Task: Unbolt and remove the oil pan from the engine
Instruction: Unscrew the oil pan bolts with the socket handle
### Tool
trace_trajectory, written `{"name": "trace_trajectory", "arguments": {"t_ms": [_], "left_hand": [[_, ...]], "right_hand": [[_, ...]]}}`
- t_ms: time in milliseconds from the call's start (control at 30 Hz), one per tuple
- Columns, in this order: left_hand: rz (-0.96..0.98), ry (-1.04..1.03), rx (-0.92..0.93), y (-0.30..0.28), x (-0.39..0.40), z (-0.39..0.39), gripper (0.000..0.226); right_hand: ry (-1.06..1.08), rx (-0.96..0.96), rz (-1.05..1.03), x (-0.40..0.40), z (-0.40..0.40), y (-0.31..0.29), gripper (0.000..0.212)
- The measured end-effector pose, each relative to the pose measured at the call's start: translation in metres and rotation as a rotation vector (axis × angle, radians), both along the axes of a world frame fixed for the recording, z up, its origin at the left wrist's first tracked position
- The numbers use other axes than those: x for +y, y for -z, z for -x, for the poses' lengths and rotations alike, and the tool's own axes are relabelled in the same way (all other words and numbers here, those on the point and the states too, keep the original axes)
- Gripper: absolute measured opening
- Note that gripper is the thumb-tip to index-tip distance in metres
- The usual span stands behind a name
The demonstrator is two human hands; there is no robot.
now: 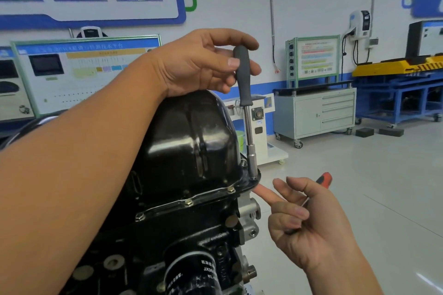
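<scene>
The black oil pan (pixel 191 136) sits on top of the upturned engine (pixel 172 235), its flange held by several brass-coloured bolts (pixel 189 202). A socket driver (pixel 247 112) with a grey handle stands upright on the bolt at the flange's right corner. My left hand (pixel 203 64) pinches the top of that handle with thumb and fingers. My right hand (pixel 309 220) is beside the engine and holds a red-handled screwdriver (pixel 324 180), while its index finger points at the flange corner under the socket.
An oil filter (pixel 191 273) sticks out of the engine below. Behind stand a grey wheeled drawer cabinet (pixel 318 115), a blue and yellow bench (pixel 402 79) at the right and display panels (pixel 84 72) at the left. Pale floor lies to the right.
</scene>
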State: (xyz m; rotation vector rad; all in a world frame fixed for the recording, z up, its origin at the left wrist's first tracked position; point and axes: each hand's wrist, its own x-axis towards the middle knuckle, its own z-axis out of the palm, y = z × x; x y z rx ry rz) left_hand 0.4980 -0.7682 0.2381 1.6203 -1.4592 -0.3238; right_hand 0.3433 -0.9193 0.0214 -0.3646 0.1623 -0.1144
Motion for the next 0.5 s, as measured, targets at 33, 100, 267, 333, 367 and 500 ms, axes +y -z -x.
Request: {"name": "trace_trajectory", "arguments": {"t_ms": [33, 100, 267, 333, 367, 500], "left_hand": [[-0.006, 0.009, -0.003, 0.0, 0.001, -0.001, 0.041], [0.015, -0.011, -0.014, 0.002, 0.0, -0.001, 0.039], [0.086, -0.115, -0.034, 0.006, -0.007, 0.001, 0.023], [0.092, -0.097, -0.025, 0.005, -0.007, 0.001, 0.02], [0.089, -0.08, -0.02, 0.004, -0.006, 0.001, 0.024], [0.038, -0.014, -0.021, 0.003, -0.002, 0.001, 0.042]], "right_hand": [[0.01, 0.008, 0.006, 0.0, -0.001, 0.0, 0.012], [0.021, 0.023, 0.016, 0.001, -0.002, 0.0, 0.012], [0.026, 0.043, 0.044, 0.005, -0.002, 0.002, 0.012], [0.036, 0.05, 0.052, 0.007, -0.001, 0.002, 0.012], [0.041, 0.052, 0.057, 0.008, -0.001, 0.002, 0.012], [0.061, 0.054, 0.077, 0.011, 0.001, 0.0, 0.013]]}}
